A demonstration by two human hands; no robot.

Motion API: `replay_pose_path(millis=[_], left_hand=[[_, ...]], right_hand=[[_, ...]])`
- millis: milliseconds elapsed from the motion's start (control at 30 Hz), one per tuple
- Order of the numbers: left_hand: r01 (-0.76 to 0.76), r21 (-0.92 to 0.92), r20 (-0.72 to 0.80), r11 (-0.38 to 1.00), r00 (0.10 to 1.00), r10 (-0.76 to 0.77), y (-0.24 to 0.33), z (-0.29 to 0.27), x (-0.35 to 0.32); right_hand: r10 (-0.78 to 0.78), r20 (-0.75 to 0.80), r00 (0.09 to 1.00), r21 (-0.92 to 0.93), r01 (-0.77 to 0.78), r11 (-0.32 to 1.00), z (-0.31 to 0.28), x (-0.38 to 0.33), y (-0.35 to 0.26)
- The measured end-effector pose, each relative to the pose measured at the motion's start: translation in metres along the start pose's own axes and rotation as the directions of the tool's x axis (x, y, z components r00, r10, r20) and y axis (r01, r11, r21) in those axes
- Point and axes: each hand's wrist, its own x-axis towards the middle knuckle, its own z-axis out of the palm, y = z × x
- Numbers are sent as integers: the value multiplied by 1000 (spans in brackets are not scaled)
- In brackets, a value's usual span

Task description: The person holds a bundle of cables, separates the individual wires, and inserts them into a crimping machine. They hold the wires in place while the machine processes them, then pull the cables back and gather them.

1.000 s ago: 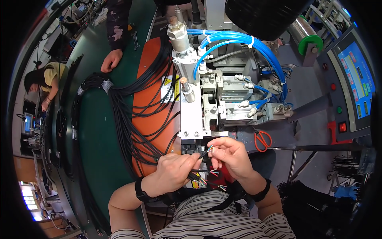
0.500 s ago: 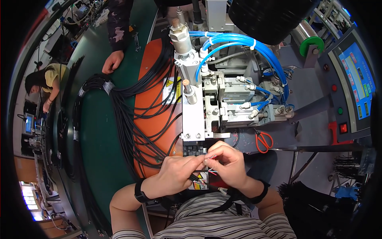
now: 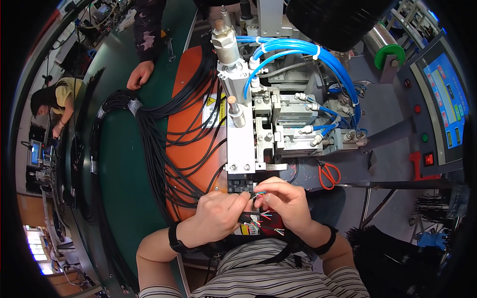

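Observation:
My left hand (image 3: 222, 211) is closed, thumb and fingertips pinching a black cable near its stripped end. From that end fan thin coloured wires (image 3: 261, 194), some blue and red. My right hand (image 3: 288, 202) has its thumb and forefinger closed around these wires. Just below, more stripped cable ends (image 3: 266, 215) stick out past my left hand, with their small wires spread. Directly beyond my fingertips is the black fixture (image 3: 240, 185) at the foot of the silver press machine (image 3: 242, 149). Exactly where my fingertips meet the wires is partly hidden.
A bundle of black cables (image 3: 151, 144) crosses the orange board (image 3: 191, 149) and green table (image 3: 119, 164). Red-handled scissors (image 3: 328, 175) lie right of the machine. A control screen (image 3: 444, 104) and solder spool (image 3: 385, 45) stand right. A co-worker's hand (image 3: 140, 75) rests on the table.
The coloured wires now show spread between my fingertips, and my right fingers have opened slightly around them. More stripped cable ends are visible below my hands.

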Motion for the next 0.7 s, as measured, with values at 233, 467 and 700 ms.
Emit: replay_pose_path(millis=[233, 467, 700], left_hand=[[33, -117, -12, 993, 999, -35, 0, 6, 2], [51, -133, 3, 990, 999, -52, 0, 7, 4], [57, -93, -24, 994, 998, -60, 1, 10, 5]], right_hand=[[227, 85, 970, 118, -236, 964, -10, 2, -4], [194, 77, 978, 45, -198, 979, -16, 2, -5], [-124, -33, 992, -410, 99, 907, -11, 3, -2]])
